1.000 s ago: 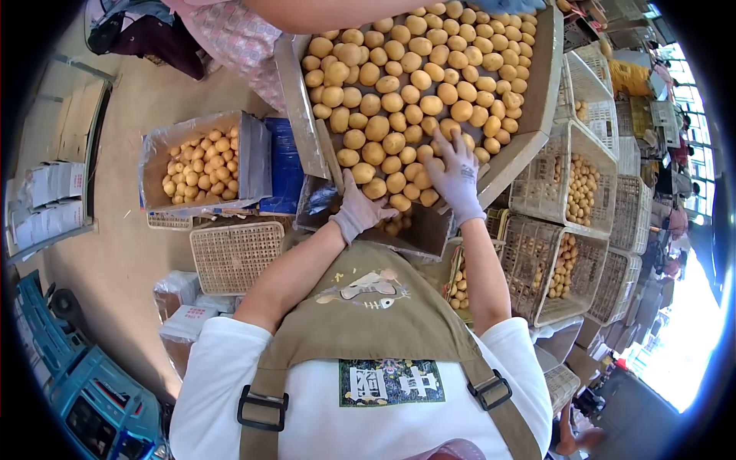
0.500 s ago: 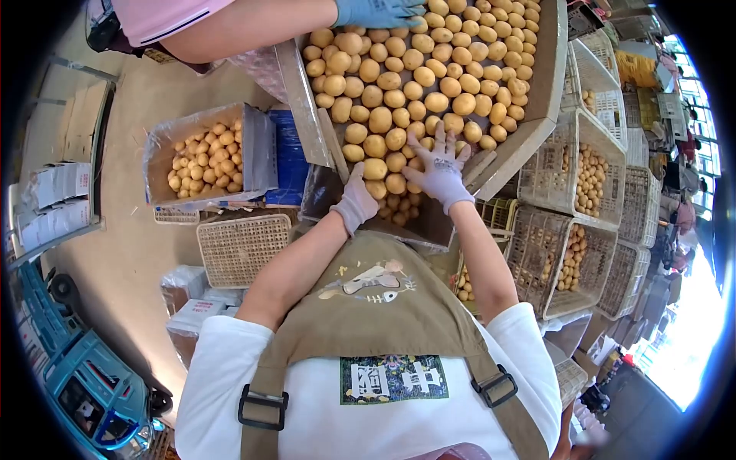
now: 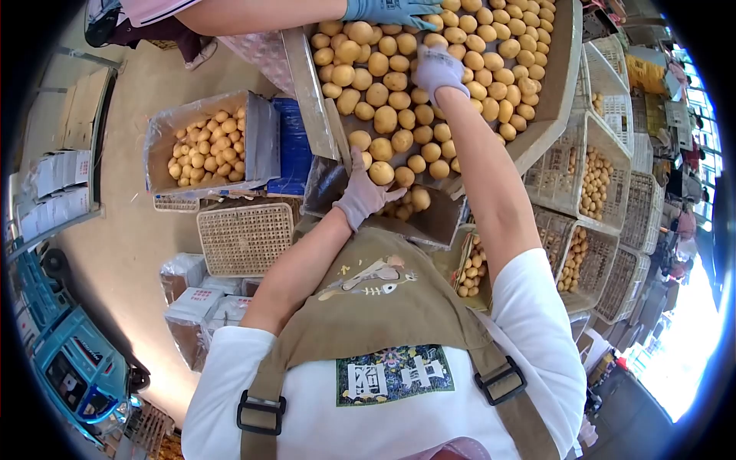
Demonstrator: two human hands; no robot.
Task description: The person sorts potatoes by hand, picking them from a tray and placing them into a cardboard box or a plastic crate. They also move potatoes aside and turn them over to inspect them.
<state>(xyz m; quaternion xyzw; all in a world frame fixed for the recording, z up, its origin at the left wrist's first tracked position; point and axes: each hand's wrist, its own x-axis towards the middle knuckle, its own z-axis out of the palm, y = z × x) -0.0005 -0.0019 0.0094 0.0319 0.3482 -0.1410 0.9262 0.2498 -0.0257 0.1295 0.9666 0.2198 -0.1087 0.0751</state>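
Many yellowish potatoes point(image 3: 386, 119) lie across a wide sorting tray point(image 3: 337, 126) with raised wooden sides. My left hand point(image 3: 363, 195), in a pale glove, rests at the tray's narrow near end with its fingers apart, beside the potatoes at the outlet. Below that outlet, a lined box point(image 3: 437, 218) has several potatoes in it. My right hand point(image 3: 441, 70), gloved alike, reaches over the middle of the tray and touches the potatoes there. Its fingers are bent down and partly hidden, so I cannot make out whether a potato is in them.
A co-worker's blue-gloved hand point(image 3: 395, 11) lies at the tray's far left. To the left stand a lined box of potatoes point(image 3: 261, 146) and an upturned plastic crate point(image 3: 245, 238). Stacked crates point(image 3: 556, 169) with potatoes line the right. A blue vehicle point(image 3: 84, 360) is at lower left.
My right hand has moved away from me, from the near end to the tray's middle. Potatoes near the outlet have shifted and thinned out. My left hand stays close to the same spot.
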